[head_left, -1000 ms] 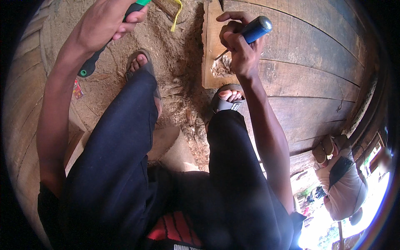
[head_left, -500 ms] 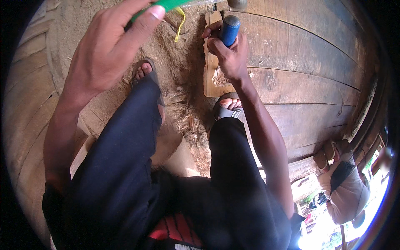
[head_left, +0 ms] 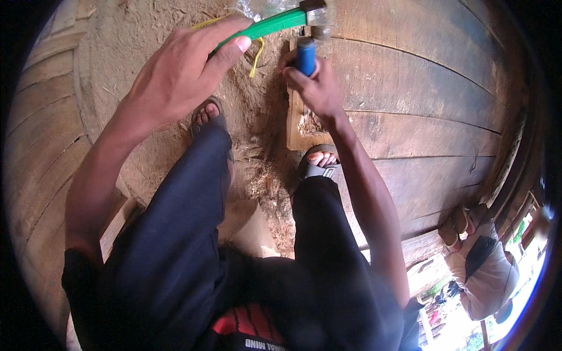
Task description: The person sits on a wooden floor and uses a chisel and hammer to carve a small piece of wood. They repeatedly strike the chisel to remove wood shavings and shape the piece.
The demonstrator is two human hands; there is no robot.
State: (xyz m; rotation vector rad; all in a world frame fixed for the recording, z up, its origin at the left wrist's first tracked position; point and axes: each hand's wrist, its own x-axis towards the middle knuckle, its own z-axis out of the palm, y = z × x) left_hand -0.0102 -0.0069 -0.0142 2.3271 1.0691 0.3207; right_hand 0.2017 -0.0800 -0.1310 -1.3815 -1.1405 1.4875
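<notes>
My left hand (head_left: 178, 76) is closed around the green handle of a hammer (head_left: 275, 24). The hammer's dark metal head is just above the top of a blue-handled chisel (head_left: 305, 59), apart from it. Wrapped round that chisel is my right hand (head_left: 321, 90), which holds it upright over a pale wooden piece (head_left: 297, 137). The chisel's blade is hidden beneath the hand. A rough, chipped hollow shows in the wooden piece just below my right hand.
Wide wooden planks (head_left: 415, 82) lie to the right. Dusty ground with wood chips (head_left: 257, 123) is between my sandalled feet. A yellow strip (head_left: 256, 58) lies near the left hand. Another person (head_left: 483, 263) is at the lower right.
My left hand has moved down and to the right, bringing the hammer's head into view near the chisel. My right hand and the chisel appear slightly lower and further left.
</notes>
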